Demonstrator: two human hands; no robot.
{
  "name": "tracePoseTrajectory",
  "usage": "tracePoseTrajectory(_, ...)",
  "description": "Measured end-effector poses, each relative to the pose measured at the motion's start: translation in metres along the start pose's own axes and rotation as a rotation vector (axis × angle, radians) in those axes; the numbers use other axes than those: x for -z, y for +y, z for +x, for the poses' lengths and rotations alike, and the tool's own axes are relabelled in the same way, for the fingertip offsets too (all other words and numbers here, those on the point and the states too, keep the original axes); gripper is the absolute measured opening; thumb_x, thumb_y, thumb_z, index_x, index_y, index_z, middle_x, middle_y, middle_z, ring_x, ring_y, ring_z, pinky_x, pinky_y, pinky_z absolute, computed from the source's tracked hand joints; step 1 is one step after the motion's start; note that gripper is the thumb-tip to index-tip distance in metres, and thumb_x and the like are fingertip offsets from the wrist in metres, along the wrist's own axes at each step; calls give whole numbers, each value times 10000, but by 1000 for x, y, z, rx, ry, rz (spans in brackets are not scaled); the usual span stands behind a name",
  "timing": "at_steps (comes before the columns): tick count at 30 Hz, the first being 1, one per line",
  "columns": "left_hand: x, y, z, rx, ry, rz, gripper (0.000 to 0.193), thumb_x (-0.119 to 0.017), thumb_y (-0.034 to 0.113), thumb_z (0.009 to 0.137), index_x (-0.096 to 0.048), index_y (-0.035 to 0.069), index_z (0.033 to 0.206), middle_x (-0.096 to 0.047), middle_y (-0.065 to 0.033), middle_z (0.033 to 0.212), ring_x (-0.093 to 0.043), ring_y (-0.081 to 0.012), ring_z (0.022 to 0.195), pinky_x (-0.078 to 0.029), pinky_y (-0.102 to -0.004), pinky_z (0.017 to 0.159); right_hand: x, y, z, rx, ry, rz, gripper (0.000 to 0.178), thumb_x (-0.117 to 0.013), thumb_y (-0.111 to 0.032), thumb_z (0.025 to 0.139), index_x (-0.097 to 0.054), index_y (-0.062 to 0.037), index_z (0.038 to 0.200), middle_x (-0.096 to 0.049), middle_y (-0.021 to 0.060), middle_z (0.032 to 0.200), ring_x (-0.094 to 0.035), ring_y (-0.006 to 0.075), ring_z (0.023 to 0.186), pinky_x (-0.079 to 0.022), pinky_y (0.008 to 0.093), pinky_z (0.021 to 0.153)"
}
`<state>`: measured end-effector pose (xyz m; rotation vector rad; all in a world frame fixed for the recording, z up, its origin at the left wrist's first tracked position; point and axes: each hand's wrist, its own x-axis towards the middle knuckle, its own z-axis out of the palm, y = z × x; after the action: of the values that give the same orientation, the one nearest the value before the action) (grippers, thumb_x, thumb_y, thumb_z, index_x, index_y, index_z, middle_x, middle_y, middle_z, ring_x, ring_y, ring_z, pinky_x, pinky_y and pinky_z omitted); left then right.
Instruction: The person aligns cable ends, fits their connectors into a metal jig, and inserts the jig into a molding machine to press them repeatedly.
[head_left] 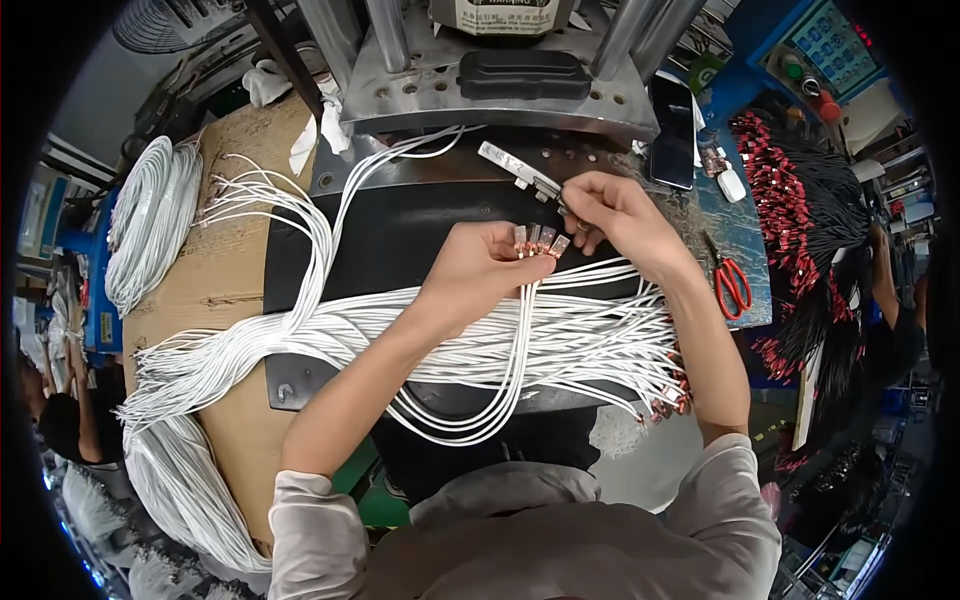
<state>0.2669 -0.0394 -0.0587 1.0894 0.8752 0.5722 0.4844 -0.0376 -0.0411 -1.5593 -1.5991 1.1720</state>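
Now, a few clear-ended plugs (547, 240) stand fanned in the left hand (478, 268) over the black mat (400, 220).
They point toward the mat's far edge, long axes slightly splayed, their white cables (523, 330) looping past its near edge. Thumb and curled fingers pinch them, hiding the far fingertips; the right hand (612, 215), wrist bent inward, pinches a pale strip (508, 163) slanting far-left to near-right, its near end partly covered.

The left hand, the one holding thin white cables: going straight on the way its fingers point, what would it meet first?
Probably the bare right hand, which pinches a slim pale strip; the left hand points roughly toward it, though this single view leaves their heights unclear.
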Motion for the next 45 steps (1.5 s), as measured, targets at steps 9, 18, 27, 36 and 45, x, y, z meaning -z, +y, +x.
tracePoseTrajectory(9, -9, 1, 5, -52, 61, 58, 151, -753, 107, 876, -698, -18, 942, -695, -27, 811, -607, -57, 681, -476, -221, 596, -12, 1, -5, -15, -122, 340, 288, -530, -267, 1050, -620, -4, 1127, -626, 3, 878, -554, 60, 768, -459, 224, 668)
tracePoseTrajectory(18, -2, 5, 4, 76, -21, 18, 164, -739, 90, 897, -704, -4, 1026, -726, -51, 928, -662, -76, 828, -528, -233, 725, -2, -12, -11, -109, -134, 315, 291, -506, -274, 1057, -625, -25, 1150, -619, -20, 850, -534, 37, 710, -411, 207, 591)
tracePoseTrajectory(27, -11, -8, 2, -159, 72, 97, 162, -731, 96, 869, -727, -42, 953, -710, -35, 787, -621, -73, 670, -487, -232, 610, -6, -7, -7, -108, -105, 312, 283, -504, -255, 1056, -637, -21, 1143, -634, -6, 861, -547, 51, 715, -426, 216, 595)
tracePoseTrajectory(36, -25, 2, -7, -215, 250, 442, 186, -744, 119, 846, -733, -29, 959, -731, -110, 754, -651, -84, 650, -505, -266, 600, -14, -3, -7, -97, -73, 354, 287, -514, -257, 1051, -635, -10, 1137, -632, 1, 868, -549, 56, 721, -458, 226, 605)
tracePoseTrajectory(45, -12, -9, 0, -205, 142, 214, 167, -755, 107, 856, -730, -43, 925, -738, -90, 784, -658, -85, 686, -504, -253, 610, -2, -13, -12, -174, -103, 280, 255, -538, -248, 1035, -634, -14, 1069, -617, -12, 841, -527, 55, 700, -423, 220, 579)
